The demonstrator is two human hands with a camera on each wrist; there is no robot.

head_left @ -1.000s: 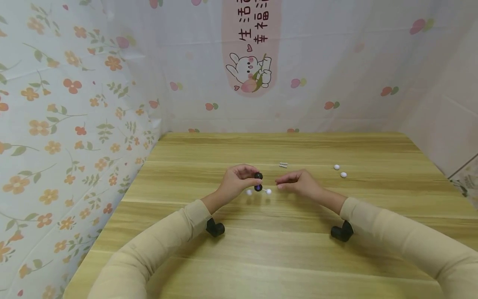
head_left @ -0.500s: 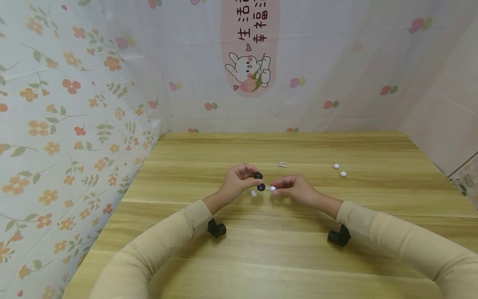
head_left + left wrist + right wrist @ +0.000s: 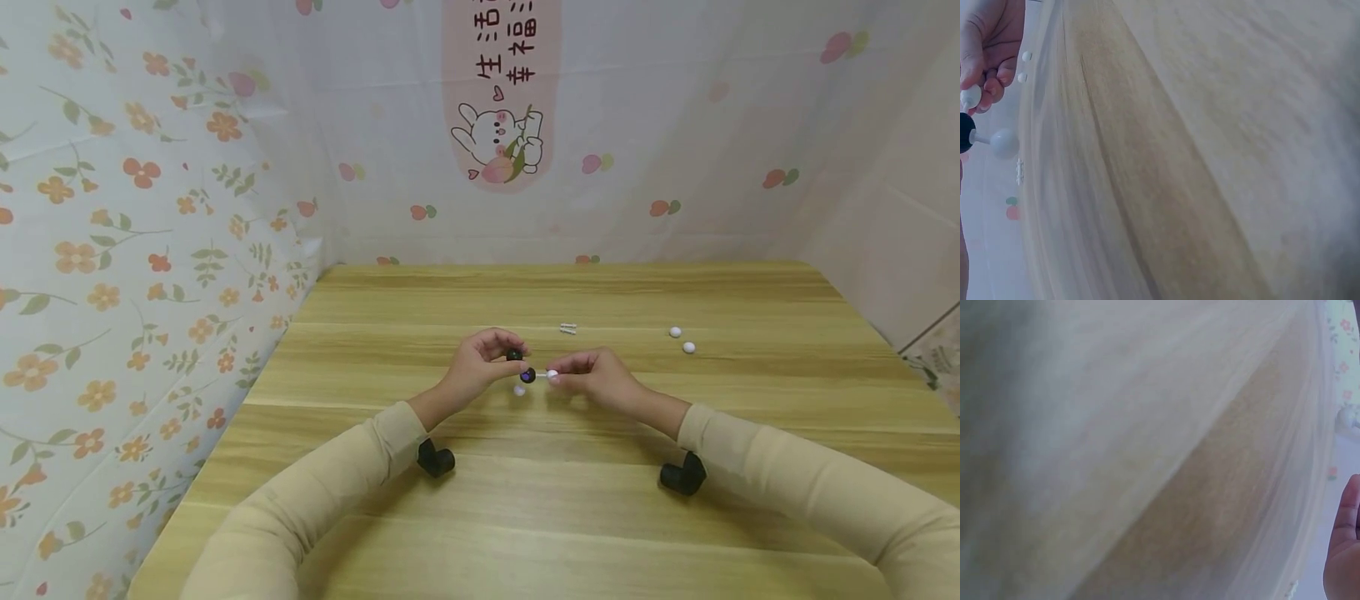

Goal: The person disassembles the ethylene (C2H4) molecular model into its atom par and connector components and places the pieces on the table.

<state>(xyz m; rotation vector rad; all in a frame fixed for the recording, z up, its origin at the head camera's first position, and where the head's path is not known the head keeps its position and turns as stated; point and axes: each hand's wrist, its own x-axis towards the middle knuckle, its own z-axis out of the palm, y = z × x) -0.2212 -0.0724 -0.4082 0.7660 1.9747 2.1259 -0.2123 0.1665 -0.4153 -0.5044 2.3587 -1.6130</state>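
Across the head view, a wooden table (image 3: 555, 517) with long yellowish-brown grain spreads before a pale cloth (image 3: 630, 108) printed with hearts, a rabbit and lettering; a flowered cloth (image 3: 161, 333) hangs at the left. Two loose white balls (image 3: 689, 347) lie well to the right of the hands, and two thin white sticks (image 3: 567, 329) rest just beyond them; neither stands between the hands. A black fitting (image 3: 437, 458) sits at each beige cuff. Over the table's middle is a ball-and-stick piece (image 3: 527, 376): smooth, round black and white balls, with a straight white rod leading to the right. The left hand (image 3: 480, 362) grips its black part between thumb and curled fingers; the right hand (image 3: 596, 375) pinches the white ball (image 3: 552, 375) at the rod's end.

From the left wrist, blurred wood grain fills most of the frame; at the left edge the right hand's fingertips close on that small white ball, and a second white ball (image 3: 1005, 144) juts from the black one on a short rod.

From the right wrist, wood dominates again; part of a hand shows at the lower right, its hold impossible to tell.
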